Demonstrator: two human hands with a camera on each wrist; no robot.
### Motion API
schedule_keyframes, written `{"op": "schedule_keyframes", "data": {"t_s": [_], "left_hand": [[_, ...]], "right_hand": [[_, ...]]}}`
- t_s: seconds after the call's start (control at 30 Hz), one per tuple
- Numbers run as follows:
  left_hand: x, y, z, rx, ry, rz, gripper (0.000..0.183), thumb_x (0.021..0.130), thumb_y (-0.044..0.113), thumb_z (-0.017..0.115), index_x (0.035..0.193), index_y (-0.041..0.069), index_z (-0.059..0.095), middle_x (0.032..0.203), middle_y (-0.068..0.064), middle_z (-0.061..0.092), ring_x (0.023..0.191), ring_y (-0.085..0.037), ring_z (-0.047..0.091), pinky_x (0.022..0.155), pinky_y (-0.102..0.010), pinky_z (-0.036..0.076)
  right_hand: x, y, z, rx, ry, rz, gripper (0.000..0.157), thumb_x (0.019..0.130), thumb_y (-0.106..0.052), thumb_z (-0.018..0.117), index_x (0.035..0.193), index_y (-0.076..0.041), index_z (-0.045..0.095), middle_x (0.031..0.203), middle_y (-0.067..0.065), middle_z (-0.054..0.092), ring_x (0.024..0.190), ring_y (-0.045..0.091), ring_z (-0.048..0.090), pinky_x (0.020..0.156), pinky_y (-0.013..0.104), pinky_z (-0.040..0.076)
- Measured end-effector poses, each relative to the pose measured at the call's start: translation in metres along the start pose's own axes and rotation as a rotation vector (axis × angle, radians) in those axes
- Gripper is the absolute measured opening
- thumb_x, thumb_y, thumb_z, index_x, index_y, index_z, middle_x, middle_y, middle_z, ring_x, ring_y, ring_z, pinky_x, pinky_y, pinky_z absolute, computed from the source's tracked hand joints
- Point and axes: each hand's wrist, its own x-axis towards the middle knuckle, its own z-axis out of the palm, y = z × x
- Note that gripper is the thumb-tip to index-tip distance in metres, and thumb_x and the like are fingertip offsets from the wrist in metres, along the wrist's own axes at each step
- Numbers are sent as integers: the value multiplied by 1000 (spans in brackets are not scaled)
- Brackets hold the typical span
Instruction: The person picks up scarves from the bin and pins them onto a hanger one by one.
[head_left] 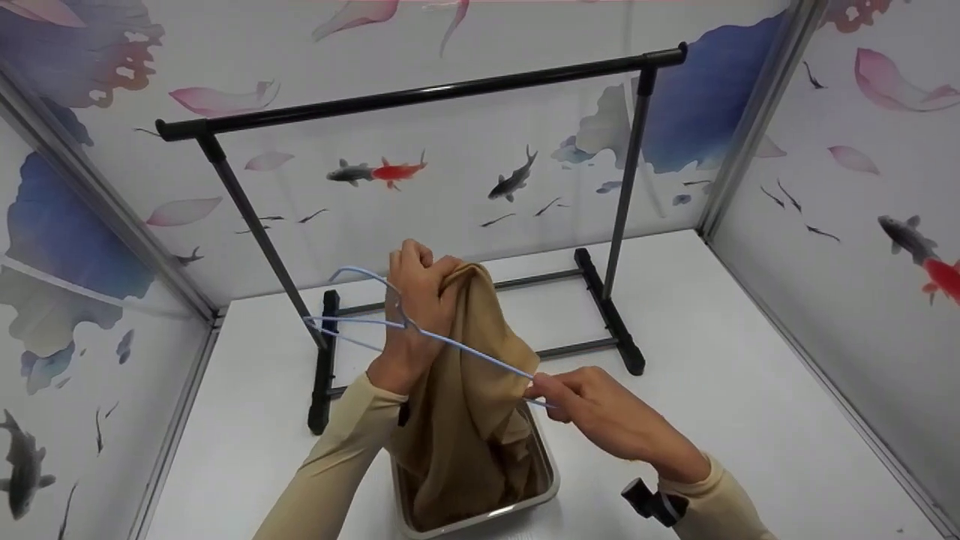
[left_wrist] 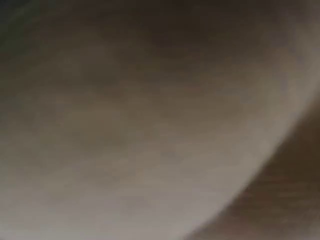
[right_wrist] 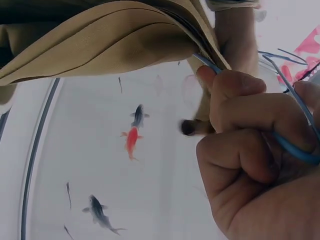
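A brown cloth garment (head_left: 469, 420) hangs in folds from my left hand (head_left: 421, 292), which grips its top edge. Its lower part lies in a beige basin (head_left: 480, 517). My right hand (head_left: 600, 412) holds a light blue hanger (head_left: 472, 351) by one end, fingers curled round it in the right wrist view. The hanger crosses in front of the left wrist and the garment, its hook pointing left. In the right wrist view the hanger's tip meets the garment's edge (right_wrist: 125, 40). The left wrist view is blurred, mostly pale brown.
A black clothes rack (head_left: 427, 94) stands behind the hands, its feet (head_left: 611, 319) on the white table (head_left: 750, 390). White panels (head_left: 450, 210) printed with fish and petals close off the back and both sides.
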Motion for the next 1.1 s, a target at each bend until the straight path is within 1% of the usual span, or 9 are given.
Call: {"op": "schedule_keyframes", "data": {"t_s": [0.13, 0.23, 0.33, 0.47, 0.6, 0.67, 0.77, 0.9, 1.1], "left_hand": [[-6, -6, 0, 152, -288, -6, 14, 100, 18, 65, 99, 11, 77, 87, -11, 58, 79, -29, 58, 68, -40, 51], [-13, -13, 0, 245, -434, 18, 20, 97, 22, 71, 111, 9, 73, 100, -13, 67, 91, -33, 66, 75, -47, 56], [-19, -19, -1, 275, -399, 78, 34, 93, 29, 77, 116, 6, 69, 107, -17, 66, 96, -36, 62, 79, -50, 54], [-23, -22, -10, 197, -345, 195, 26, 98, 34, 70, 100, 8, 73, 97, -11, 66, 89, -30, 57, 77, -47, 47], [-32, -24, -27, 100, -497, 251, 38, 103, 46, 58, 92, 16, 77, 90, 0, 69, 86, -21, 57, 83, -44, 46], [-36, -25, -35, 70, -575, 267, 37, 101, 50, 60, 98, 17, 78, 93, 3, 71, 88, -18, 59, 90, -44, 47], [-41, -28, -42, 23, -612, 310, 26, 99, 40, 67, 105, 17, 76, 96, 5, 72, 91, -14, 65, 93, -42, 50], [-42, -31, -43, -54, -574, 354, 11, 100, 22, 68, 105, 18, 76, 95, 6, 72, 90, -11, 67, 85, -36, 55], [-40, -26, -38, -87, -429, 308, 15, 101, 25, 66, 102, 18, 78, 103, 3, 71, 99, -18, 64, 88, -43, 50]], "right_hand": [[-1, 0, -5, 73, -1, 35, 52, 111, -41, 38, 105, -8, 78, 105, 4, 72, 97, 14, 69, 86, 28, 53], [1, 1, -9, 104, -2, 43, 54, 111, -40, 38, 101, -4, 77, 89, 5, 66, 81, 12, 63, 69, 23, 49], [3, 2, -13, 160, -15, 59, 53, 112, -38, 36, 109, -3, 76, 73, 1, 50, 64, 8, 44, 53, 19, 32], [4, 3, -18, 230, -27, 81, 57, 112, -40, 33, 114, 0, 74, 76, 2, 53, 64, 9, 41, 50, 18, 29], [4, 3, -26, 244, -16, 100, 60, 112, -43, 32, 115, -1, 74, 78, 2, 54, 62, 8, 41, 51, 17, 30], [3, 3, -31, 258, -1, 111, 60, 112, -45, 32, 114, -2, 75, 77, 2, 55, 60, 8, 40, 51, 17, 30], [2, 3, -36, 280, 2, 112, 60, 111, -46, 33, 110, -2, 73, 77, 2, 57, 62, 9, 46, 50, 17, 30], [0, 4, -37, 274, -28, 60, 59, 112, -43, 33, 90, 3, 62, 74, 4, 55, 56, 9, 42, 48, 19, 30], [-2, 6, -32, 237, -71, 7, 62, 113, -37, 35, 67, 4, 41, 62, -1, 39, 49, 7, 29, 47, 20, 28]]}}
